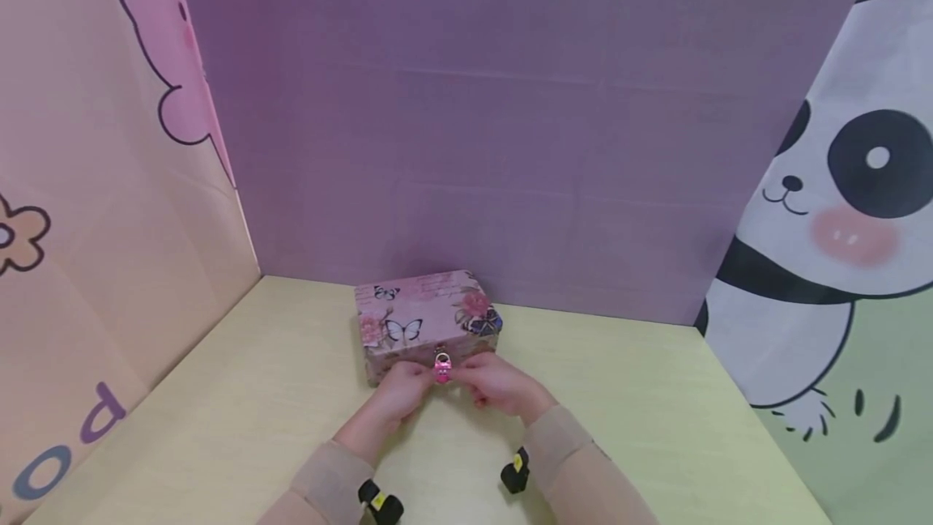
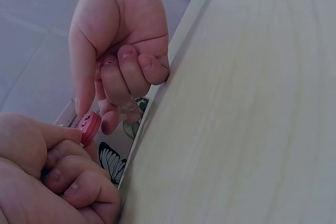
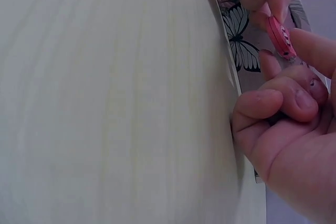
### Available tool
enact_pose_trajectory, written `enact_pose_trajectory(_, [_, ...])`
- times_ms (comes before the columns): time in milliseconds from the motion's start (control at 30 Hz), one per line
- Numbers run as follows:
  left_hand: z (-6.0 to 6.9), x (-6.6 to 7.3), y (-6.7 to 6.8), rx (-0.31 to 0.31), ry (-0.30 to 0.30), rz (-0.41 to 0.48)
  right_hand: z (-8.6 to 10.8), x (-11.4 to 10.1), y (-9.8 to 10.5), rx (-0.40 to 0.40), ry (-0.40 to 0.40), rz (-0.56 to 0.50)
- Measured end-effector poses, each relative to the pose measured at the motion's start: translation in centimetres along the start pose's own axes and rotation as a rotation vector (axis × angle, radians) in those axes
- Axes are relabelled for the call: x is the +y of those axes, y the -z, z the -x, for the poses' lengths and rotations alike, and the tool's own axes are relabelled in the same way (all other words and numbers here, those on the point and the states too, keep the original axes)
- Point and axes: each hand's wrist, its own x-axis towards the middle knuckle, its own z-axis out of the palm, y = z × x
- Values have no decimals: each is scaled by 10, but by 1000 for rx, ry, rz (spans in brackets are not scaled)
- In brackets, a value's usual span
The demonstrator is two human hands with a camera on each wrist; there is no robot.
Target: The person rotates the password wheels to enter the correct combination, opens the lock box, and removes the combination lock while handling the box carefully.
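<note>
A small pink combination padlock [image 1: 442, 369] hangs by its shackle at the front clasp of a pink box [image 1: 426, 306] printed with butterflies and flowers. My left hand [image 1: 405, 389] pinches the lock from the left side. From the other side, my right hand [image 1: 503, 383] has its thumb and index finger at the lock, the remaining fingers curled in. Number dials show on the edge of the padlock [image 2: 90, 128] in the left wrist view. In the right wrist view, my right thumb [image 3: 314, 48] meets the face of the padlock [image 3: 281, 38]. The box lid is down.
The box stands on a pale wooden table [image 1: 619, 395], close to a purple backdrop [image 1: 510, 120]. A pink printed panel [image 1: 109, 209] rises on the left, and a panda-printed panel [image 1: 809, 347] on the right. Small black devices [image 1: 516, 472] sit at both wrists.
</note>
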Motion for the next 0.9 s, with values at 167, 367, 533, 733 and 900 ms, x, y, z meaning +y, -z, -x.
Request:
enact_pose_trajectory(167, [0, 0, 0, -4, -1, -3, 0, -1, -6, -1, -1, 5])
enact_pose_trajectory(367, [0, 0, 0, -3, 1, -7, -2, -2, -9, 14, -10, 3])
enact_pose_trajectory(533, [-1, 0, 0, -6, 0, -1, -1, -4, -10, 27, -24, 1])
enact_pose_trajectory(733, [-1, 1, 0, -13, 0, -6, -1, -4, -10, 32, -23, 3])
enact_pose_trajectory(900, [0, 2, 2, -4, 8, -30, -1, -4, -11, 27, -27, 3])
